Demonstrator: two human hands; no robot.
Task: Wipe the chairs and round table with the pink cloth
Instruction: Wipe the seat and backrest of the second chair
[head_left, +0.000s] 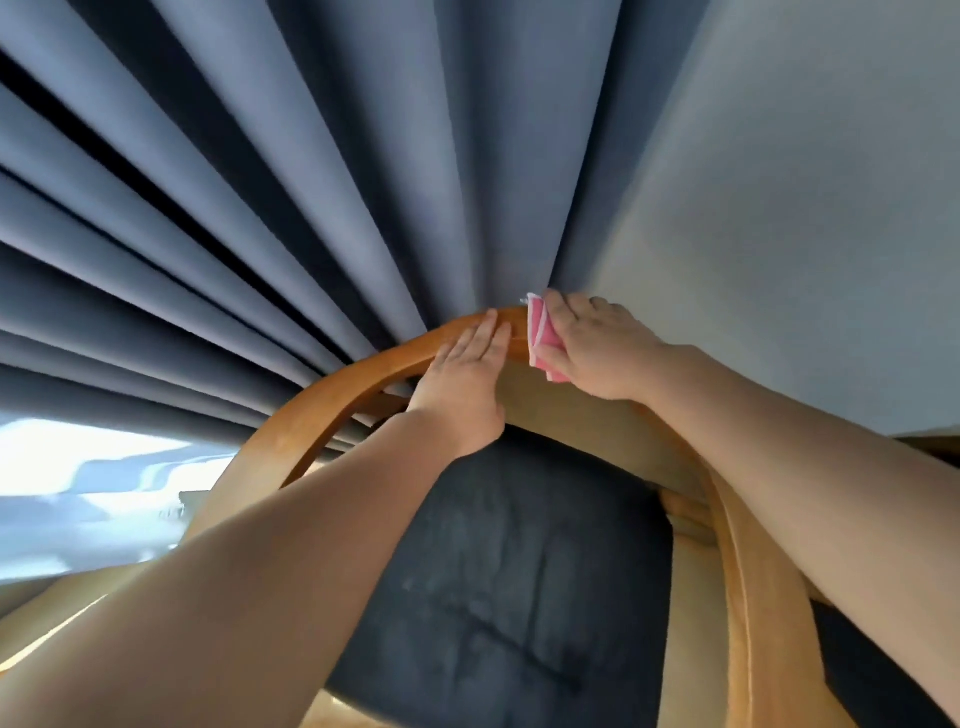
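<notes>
A wooden chair with a curved top rail (332, 395) and a dark blue seat cushion (509, 566) fills the lower half of the view. My left hand (467, 379) lies flat on the top rail with straight fingers. Just to its right, my right hand (592, 348) presses a folded pink cloth (540, 332) onto the same rail; only the cloth's left edge shows from under the palm. The round table is out of sight.
Grey-blue pleated curtains (260, 208) hang right behind the chair back. A pale wall (779, 208) stands at the right. Bright window light (78, 488) shows at the lower left. A second wooden arm rail (753, 597) curves down on the right.
</notes>
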